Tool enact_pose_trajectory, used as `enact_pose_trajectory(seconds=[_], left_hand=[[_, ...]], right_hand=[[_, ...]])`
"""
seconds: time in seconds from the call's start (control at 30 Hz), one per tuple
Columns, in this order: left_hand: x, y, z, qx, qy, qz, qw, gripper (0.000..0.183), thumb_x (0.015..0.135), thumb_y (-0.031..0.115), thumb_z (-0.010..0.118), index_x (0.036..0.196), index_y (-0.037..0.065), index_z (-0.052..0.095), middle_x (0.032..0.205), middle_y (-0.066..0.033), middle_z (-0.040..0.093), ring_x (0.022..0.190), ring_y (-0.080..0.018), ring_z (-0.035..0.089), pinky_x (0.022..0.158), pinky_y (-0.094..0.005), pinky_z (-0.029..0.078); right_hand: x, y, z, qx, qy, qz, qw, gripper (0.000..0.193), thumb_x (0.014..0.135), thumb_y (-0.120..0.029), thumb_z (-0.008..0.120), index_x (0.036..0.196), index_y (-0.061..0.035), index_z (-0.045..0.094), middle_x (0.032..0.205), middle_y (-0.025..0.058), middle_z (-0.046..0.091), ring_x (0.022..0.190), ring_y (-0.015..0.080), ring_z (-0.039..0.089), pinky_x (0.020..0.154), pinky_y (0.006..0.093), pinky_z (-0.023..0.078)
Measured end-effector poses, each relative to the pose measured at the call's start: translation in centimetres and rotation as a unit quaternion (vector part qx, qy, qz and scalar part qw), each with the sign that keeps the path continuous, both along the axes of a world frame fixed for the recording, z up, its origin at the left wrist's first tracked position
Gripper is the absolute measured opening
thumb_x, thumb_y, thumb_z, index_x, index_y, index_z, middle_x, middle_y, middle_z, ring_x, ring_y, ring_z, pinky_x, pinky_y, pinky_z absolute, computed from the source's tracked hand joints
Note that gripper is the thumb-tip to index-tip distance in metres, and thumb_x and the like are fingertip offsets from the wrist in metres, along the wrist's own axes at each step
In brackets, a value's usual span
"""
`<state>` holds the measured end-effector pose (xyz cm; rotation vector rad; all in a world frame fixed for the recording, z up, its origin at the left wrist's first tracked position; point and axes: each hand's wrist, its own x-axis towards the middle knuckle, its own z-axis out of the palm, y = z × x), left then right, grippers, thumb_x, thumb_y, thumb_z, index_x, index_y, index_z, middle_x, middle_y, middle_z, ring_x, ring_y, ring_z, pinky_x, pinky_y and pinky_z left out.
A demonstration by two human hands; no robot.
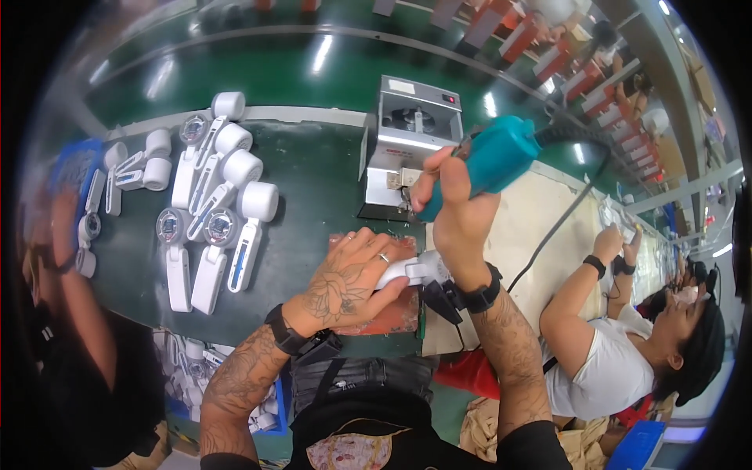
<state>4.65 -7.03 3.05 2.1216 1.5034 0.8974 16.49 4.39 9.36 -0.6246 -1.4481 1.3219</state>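
Note:
My left hand (345, 278) is closed around a white plastic device (425, 269) with a rounded end, resting over an orange-red mat (384, 319). Part of that device is hidden behind my fingers and my right wrist. Raised above it, my right hand (462, 211) grips a teal electric screwdriver (501, 155), whose cable leads off to the right. The screwdriver's tip end is by the front of a grey metal screw feeder (392, 184), mostly covered by my fingers; whether it touches cannot be seen.
To the left lie several white handheld devices (207, 270), some with round heads showing circuit boards. A blue bin (270, 419) of white parts sits below the table edge. Co-workers are at both sides, one in a white shirt (603, 352). A black cable (548, 235) crosses the pale right-hand surface.

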Motion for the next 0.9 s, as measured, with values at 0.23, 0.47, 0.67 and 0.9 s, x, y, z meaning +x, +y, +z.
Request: enact_pose_trajectory(seconds=[0.23,0.47,0.67,0.9], left_hand=[[0.5,0.4,0.2,0.008,-0.004,-0.005,1.0,0.037,0.092,0.028,0.061,0.121,0.006,0.061,0.115,-0.0089,0.055,0.103,-0.0293,0.051,0.094,-0.044,0.04],[0.5,0.3,0.6,-0.012,0.006,-0.013,1.0,0.037,0.092,0.026,0.063,0.122,0.007,0.059,0.114,-0.0082,0.055,0.103,-0.0286,0.051,0.094,-0.0432,0.04],[0.6,0.4,0.3,-0.01,-0.013,-0.026,1.0,0.036,0.09,0.025,0.065,0.121,0.007,0.059,0.113,-0.008,0.055,0.102,-0.0285,0.051,0.092,-0.0424,0.04],[0.7,0.6,0.4,-0.015,0.006,-0.017,1.0,0.036,0.088,0.023,0.067,0.12,0.008,0.059,0.109,-0.007,0.057,0.1,-0.029,0.052,0.09,-0.041,0.04]], right_hand=[[5.8,-4.4,0.6,0.018,0.017,0.039,0.999,0.062,0.09,-0.06,0.062,0.104,0.0001,0.05,0.063,0.0061,0.05,0.051,0.0166,0.049,0.051,0.0307,0.042],[6.0,-5.1,-0.4,0.003,-0.003,0.038,0.999,0.062,0.09,-0.058,0.063,0.104,0.0013,0.05,0.063,0.007,0.052,0.052,0.0167,0.05,0.051,0.0313,0.042],[6.3,-5.4,-0.7,-0.006,0.002,0.034,0.999,0.06,0.09,-0.056,0.064,0.104,0.0016,0.051,0.063,0.0075,0.052,0.053,0.0169,0.051,0.051,0.0313,0.042],[6.0,-5.6,-2.2,-0.013,0.002,0.025,1.0,0.051,0.091,-0.05,0.066,0.093,-0.0033,0.045,0.063,0.0091,0.051,0.054,0.0183,0.051,0.052,0.0322,0.043]])
